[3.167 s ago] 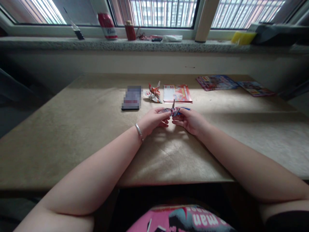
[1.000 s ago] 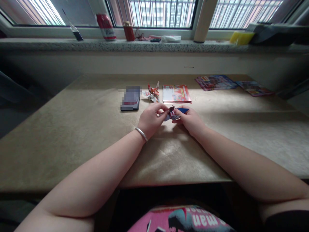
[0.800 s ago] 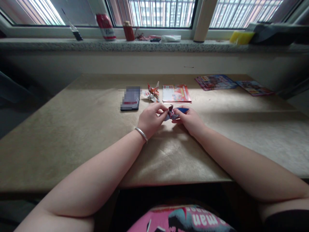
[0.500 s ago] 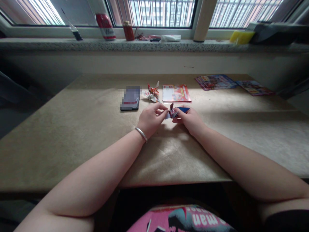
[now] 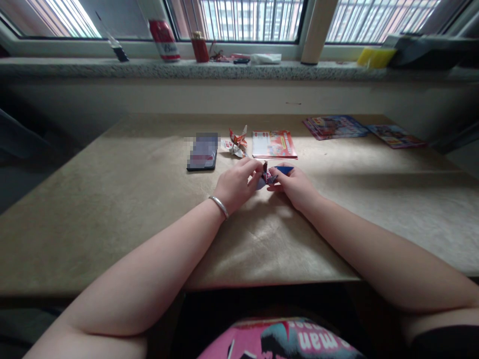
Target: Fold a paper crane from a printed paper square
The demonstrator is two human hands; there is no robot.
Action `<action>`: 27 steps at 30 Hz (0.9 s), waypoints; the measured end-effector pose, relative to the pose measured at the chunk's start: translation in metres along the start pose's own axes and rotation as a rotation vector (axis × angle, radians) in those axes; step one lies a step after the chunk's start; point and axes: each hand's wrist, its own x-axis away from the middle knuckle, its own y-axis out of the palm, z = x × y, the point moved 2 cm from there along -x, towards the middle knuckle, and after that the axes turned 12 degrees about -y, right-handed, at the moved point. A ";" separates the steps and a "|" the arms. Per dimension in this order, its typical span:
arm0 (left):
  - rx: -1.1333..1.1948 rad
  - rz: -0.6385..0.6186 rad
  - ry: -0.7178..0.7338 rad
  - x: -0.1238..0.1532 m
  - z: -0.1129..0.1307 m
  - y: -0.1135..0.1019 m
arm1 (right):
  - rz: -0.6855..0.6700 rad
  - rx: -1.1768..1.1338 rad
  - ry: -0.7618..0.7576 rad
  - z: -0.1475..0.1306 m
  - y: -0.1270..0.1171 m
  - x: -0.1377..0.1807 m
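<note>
Between my hands is a small folded paper figure [image 5: 268, 176], patterned in red, white and dark tones with blue parts, like an origami crane. My right hand [image 5: 294, 184] pinches it between thumb and fingers, a blue point sticking out above the hand. On the other side, my left hand [image 5: 238, 183] has its fingers closed at the figure's pale left part; the fingertips partly hide that edge. Just beyond my left hand rest orange-and-white folded paper cranes [image 5: 238, 142], touching or overlapping. Near them lies a stack of printed paper sheets [image 5: 274, 144].
A phone [image 5: 202, 152] lies left of the folded paper. Colourful printed booklets [image 5: 335, 126] are at the back right of the table [image 5: 112, 209]. On the windowsill [image 5: 239, 71] stand a red-and-white can [image 5: 164, 41], a red lighter-like object [image 5: 199, 47] and a yellow item [image 5: 375, 57].
My left fingers have shifted up slightly and curled more at the figure's left part. My right hand keeps its hold almost unmoved.
</note>
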 end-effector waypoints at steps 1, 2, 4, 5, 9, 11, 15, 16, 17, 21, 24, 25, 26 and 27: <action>-0.006 0.001 0.006 0.000 0.001 0.000 | 0.004 -0.019 0.009 -0.001 0.001 0.000; -0.008 0.003 0.012 0.000 0.001 0.000 | 0.008 -0.039 0.016 -0.001 0.002 0.001; -0.002 0.009 0.020 0.000 0.001 0.001 | 0.018 -0.077 0.025 -0.002 0.003 0.002; 0.005 0.011 0.022 -0.001 0.001 0.001 | 0.025 -0.089 0.026 -0.002 0.003 0.002; 0.125 0.001 0.013 -0.002 -0.004 0.006 | 0.034 -0.049 -0.001 -0.003 0.003 0.002; 0.271 -0.021 -0.047 -0.003 -0.007 0.008 | 0.024 0.011 -0.029 -0.002 0.001 0.001; 0.591 -0.119 -0.291 -0.002 -0.010 0.014 | 0.009 0.045 -0.039 -0.001 0.000 -0.001; 0.648 -0.154 -0.339 -0.002 -0.009 0.015 | 0.003 0.036 -0.033 -0.001 0.000 -0.001; 0.697 -0.186 -0.379 -0.001 -0.008 0.015 | -0.001 0.027 -0.028 0.000 0.000 -0.002; 0.843 -0.262 -0.484 -0.001 -0.008 0.017 | -0.008 0.010 0.000 -0.001 0.000 -0.001; 0.804 -0.207 -0.421 -0.003 -0.011 0.014 | 0.000 0.020 0.024 0.000 -0.002 -0.002; 0.741 -0.170 -0.363 -0.004 -0.011 0.012 | -0.007 0.034 0.030 0.001 -0.003 -0.002; 0.659 -0.133 -0.291 -0.004 -0.011 0.009 | -0.020 0.049 0.034 0.003 -0.004 -0.003; 0.577 -0.119 -0.214 -0.005 -0.010 0.007 | -0.039 0.062 0.035 0.004 -0.005 -0.003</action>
